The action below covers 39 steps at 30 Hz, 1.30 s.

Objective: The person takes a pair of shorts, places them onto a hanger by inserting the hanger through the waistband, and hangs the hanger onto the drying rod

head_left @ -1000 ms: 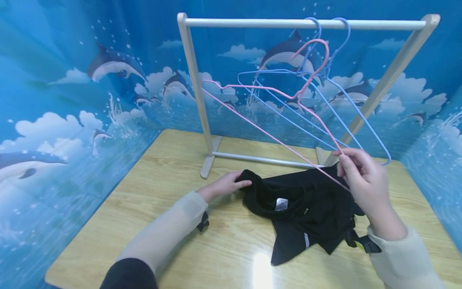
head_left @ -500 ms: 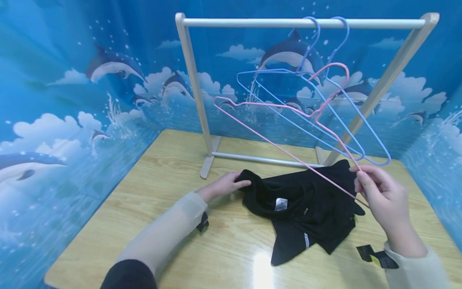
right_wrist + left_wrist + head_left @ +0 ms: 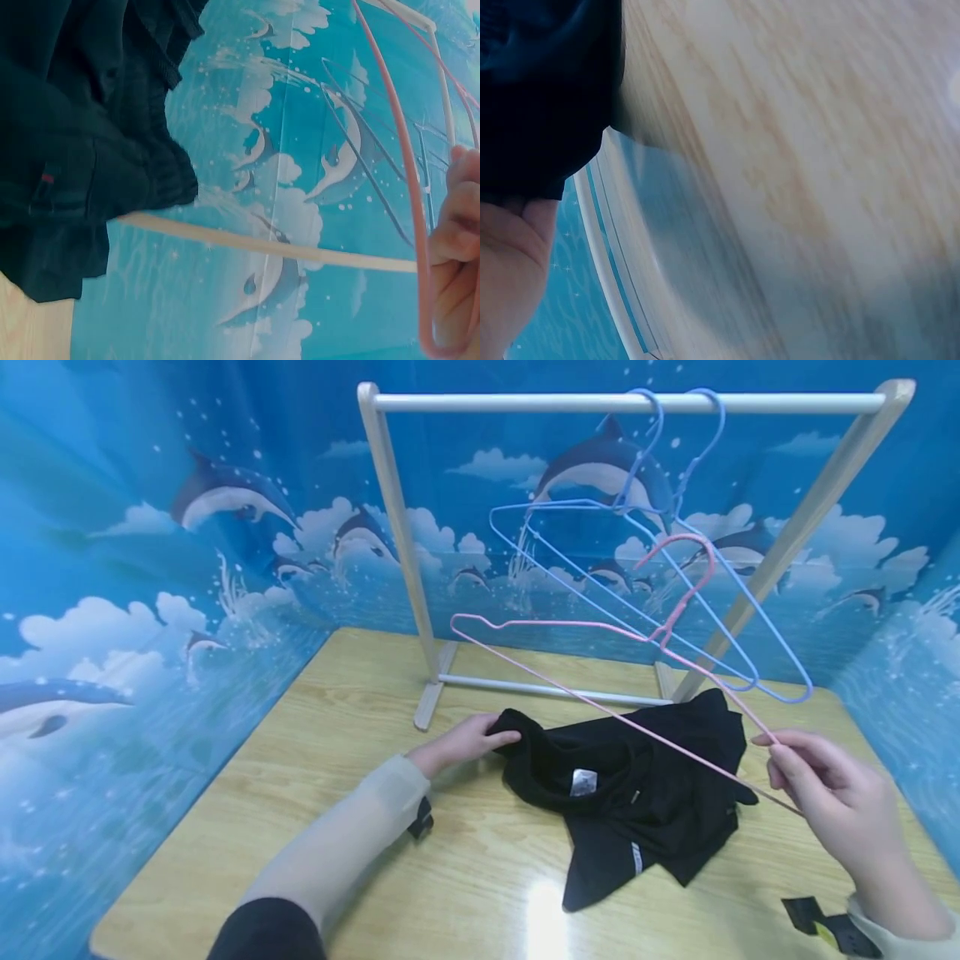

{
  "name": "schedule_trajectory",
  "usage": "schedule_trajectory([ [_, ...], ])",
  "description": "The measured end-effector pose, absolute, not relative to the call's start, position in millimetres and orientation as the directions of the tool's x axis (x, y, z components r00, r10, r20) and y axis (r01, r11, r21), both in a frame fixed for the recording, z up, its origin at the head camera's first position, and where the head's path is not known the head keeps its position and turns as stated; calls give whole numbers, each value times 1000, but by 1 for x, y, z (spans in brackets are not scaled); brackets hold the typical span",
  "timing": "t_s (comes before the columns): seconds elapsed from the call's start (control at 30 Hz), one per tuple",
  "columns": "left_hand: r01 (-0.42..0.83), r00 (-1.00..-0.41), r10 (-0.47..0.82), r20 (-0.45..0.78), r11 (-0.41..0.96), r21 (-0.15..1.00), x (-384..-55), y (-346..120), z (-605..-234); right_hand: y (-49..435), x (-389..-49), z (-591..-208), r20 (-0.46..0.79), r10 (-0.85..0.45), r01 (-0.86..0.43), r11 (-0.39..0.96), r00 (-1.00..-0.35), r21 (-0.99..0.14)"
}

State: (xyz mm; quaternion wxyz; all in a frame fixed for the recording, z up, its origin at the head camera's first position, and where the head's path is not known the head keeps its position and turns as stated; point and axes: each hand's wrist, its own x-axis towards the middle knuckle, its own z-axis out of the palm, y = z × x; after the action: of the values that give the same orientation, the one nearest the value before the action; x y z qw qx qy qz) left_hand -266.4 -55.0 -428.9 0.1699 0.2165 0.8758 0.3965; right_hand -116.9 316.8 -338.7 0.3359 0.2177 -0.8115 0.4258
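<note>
Black garment (image 3: 667,802) lies rumpled on the bench (image 3: 300,793), in front of the rack (image 3: 510,402), its opening turned toward the left and a white label (image 3: 583,782) showing inside. At that opening the left hand (image 3: 468,742) pinches the edge, thumb on top of the cloth; the other fingers are mostly hidden by fabric. Fingers and thumb of the right hand (image 3: 843,793) are closed narrowly on one sloping arm of the pink hanger (image 3: 663,633), which is held tilted above the garment, with its far end reaching out over the bench toward the rack's left foot. Two blue hangers (image 3: 619,508) hang bare from the rail. Judging by this, the work looks to be at an early stage: a hanger is in hand and the garment's edge is gripped, but no part of the hanger appears inside the cloth; inserting it, straightening the garment and hanging it up seem left to do.
</note>
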Motion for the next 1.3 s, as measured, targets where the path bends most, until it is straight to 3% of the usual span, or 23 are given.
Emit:
schedule_trajectory([
  [0.23,244,-852,509,-119,589,770,-267,-56,-430,331,-109,-331,719,-90,-587,651,-690,-482],
  [0.43,248,-842,525,-125,582,774,-267,-56,-431,348,-103,-327,690,-110,-620,557,-715,-553],
  [0.53,247,-840,528,-124,575,780,-268,-57,-431,358,-102,-327,666,-132,-647,432,-734,-628],
  [0.63,246,-841,527,-120,571,783,-268,-57,-431,368,-100,-328,639,-134,-629,413,-757,-659],
  [0.77,234,-843,522,-129,572,786,-268,-57,-430,377,-97,-328,605,-83,-550,527,-792,-648],
  [1.0,247,-849,516,-113,578,778,-272,-57,-428,385,-97,-331,575,25,-475,536,-817,-698],
  [1.3,241,-847,521,-109,558,794,-277,-57,-429,391,-95,-336,589,8,-475,583,-808,-659],
])
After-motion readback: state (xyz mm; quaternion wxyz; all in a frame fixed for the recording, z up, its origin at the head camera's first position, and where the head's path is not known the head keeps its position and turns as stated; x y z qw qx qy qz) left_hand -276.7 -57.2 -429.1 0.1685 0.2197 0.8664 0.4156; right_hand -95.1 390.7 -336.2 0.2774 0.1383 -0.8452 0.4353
